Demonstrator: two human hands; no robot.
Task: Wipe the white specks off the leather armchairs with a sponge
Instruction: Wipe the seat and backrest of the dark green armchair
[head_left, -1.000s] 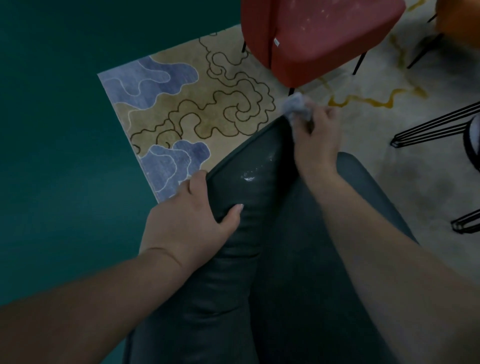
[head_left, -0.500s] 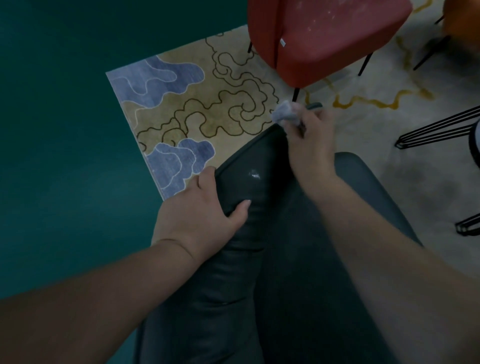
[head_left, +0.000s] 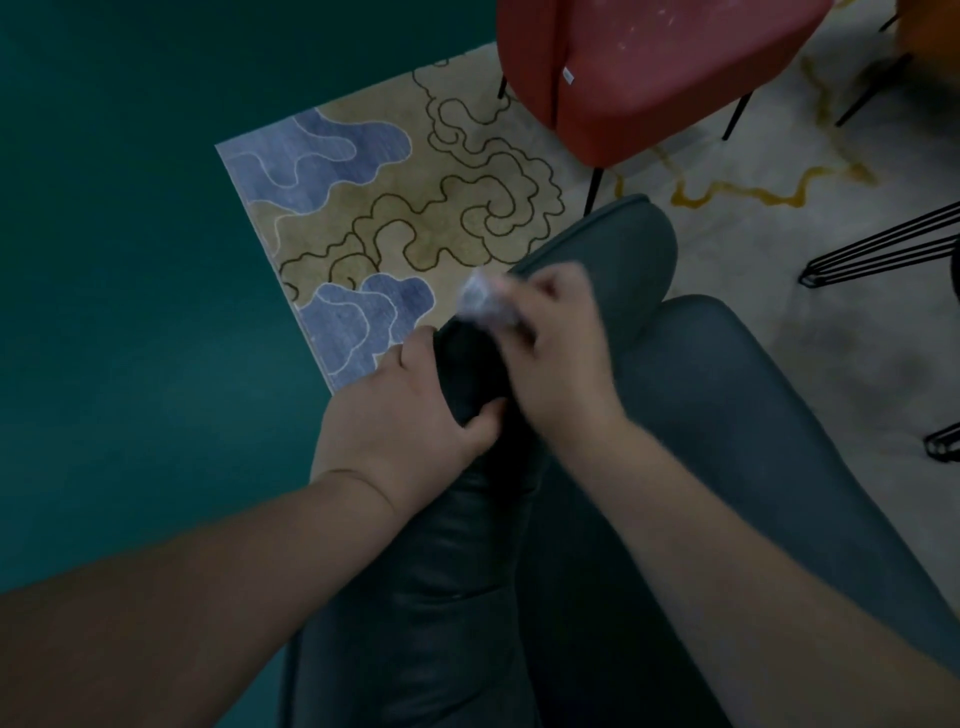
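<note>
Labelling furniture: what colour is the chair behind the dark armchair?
Red chair with thin black legs, white specks on it; head view.

My left hand (head_left: 402, 415) bare, no glove, no ring; my right hand (head_left: 561, 358) bare too, blurred at the fingers; both forearms uncovered to the near edge, no sleeve, no watch, no band
</note>
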